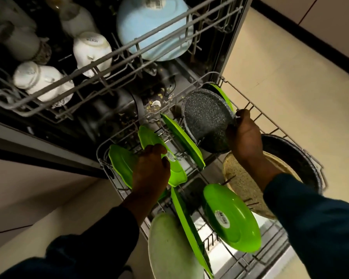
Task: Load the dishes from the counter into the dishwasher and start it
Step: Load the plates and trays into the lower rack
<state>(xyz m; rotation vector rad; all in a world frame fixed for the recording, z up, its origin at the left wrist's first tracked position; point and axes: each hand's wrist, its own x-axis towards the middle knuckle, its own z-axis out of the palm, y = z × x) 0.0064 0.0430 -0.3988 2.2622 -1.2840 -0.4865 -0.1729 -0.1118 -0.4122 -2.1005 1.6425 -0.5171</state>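
Lower rack (270, 121) nearly full, left hand (151, 170) gripping a green plate (177, 170), right hand (246, 135) seemingly pinching the speckled pan (205, 119); starting remains.

Landmark: lower rack (256, 109), pulled out of the dishwasher.
Upper rack (101, 77): above and behind the lower rack; mugs (92, 51) at its left, bowl (153, 27) at its right.
Plates (231, 217): on edge in the lower rack's front and left.
Pan (206, 119): on edge at the lower rack's back right.
Pot (294, 158): right end of the lower rack.
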